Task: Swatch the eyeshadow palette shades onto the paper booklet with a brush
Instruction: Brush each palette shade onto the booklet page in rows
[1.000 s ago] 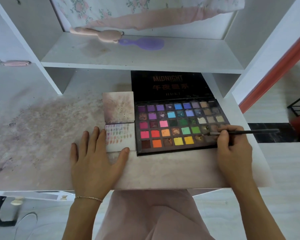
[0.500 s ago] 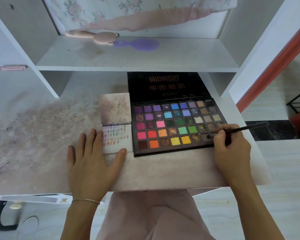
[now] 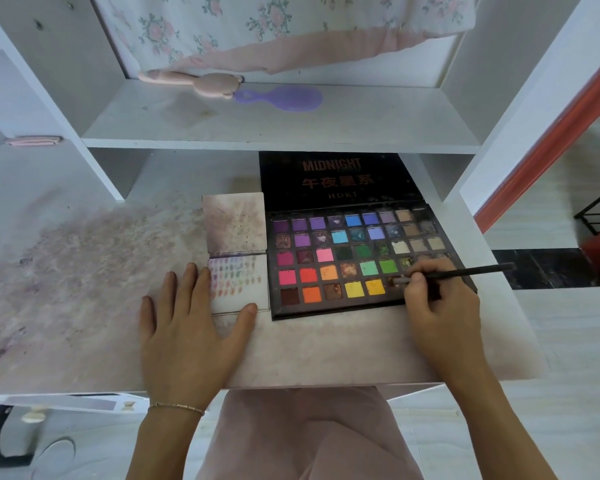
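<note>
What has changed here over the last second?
The right hand, gripping the brush, drew its tip leftward and nearer, from the right-hand pans to a bottom-row pan of the palette. The left hand stayed flat beside the booklet.

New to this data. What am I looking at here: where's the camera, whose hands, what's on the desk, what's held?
No machine here: a person's two bare hands, filmed by one wide-angle camera worn on the head, looking down. On the stained white desk lie an open black eyeshadow palette of many coloured pans and, left of it, a small open paper booklet with rows of colour swatches. The left hand lies flat, thumb on the booklet's near edge. The right hand has a grip on a thin black brush, its tip at a pan in the palette's near right corner.
</note>
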{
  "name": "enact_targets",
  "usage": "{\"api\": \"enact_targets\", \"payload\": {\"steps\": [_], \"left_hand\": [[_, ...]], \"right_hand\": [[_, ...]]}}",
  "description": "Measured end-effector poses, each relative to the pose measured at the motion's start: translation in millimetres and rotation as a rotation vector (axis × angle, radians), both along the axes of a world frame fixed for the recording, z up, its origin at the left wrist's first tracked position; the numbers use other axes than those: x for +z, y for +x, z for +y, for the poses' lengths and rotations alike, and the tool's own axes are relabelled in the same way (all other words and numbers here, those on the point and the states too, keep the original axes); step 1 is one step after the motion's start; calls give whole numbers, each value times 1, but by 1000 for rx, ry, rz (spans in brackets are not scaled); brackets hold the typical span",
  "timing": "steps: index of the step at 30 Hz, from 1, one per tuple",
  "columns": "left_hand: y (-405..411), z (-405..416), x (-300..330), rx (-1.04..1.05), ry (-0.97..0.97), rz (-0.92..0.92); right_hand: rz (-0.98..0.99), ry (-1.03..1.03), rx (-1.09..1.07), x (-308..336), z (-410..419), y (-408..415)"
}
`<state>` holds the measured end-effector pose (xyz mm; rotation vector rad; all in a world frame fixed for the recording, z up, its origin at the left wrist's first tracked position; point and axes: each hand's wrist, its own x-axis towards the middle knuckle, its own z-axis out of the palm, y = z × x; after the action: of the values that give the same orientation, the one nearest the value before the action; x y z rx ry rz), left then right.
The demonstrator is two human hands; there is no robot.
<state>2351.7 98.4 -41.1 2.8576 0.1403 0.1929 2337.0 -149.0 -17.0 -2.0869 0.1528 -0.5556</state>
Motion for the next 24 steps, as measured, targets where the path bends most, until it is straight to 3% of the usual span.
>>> {"api": "enact_targets", "payload": {"steps": [8, 15, 24], "left_hand": [[-1, 0, 0, -6, -11, -9], [-1, 0, -2, -8, -29, -20], [-1, 1, -3, -17, -35, -28]], "right_hand": [[-8, 176, 223, -5, 57, 10], [64, 26, 337, -7, 99, 22], [162, -6, 355, -4, 109, 32]]}}
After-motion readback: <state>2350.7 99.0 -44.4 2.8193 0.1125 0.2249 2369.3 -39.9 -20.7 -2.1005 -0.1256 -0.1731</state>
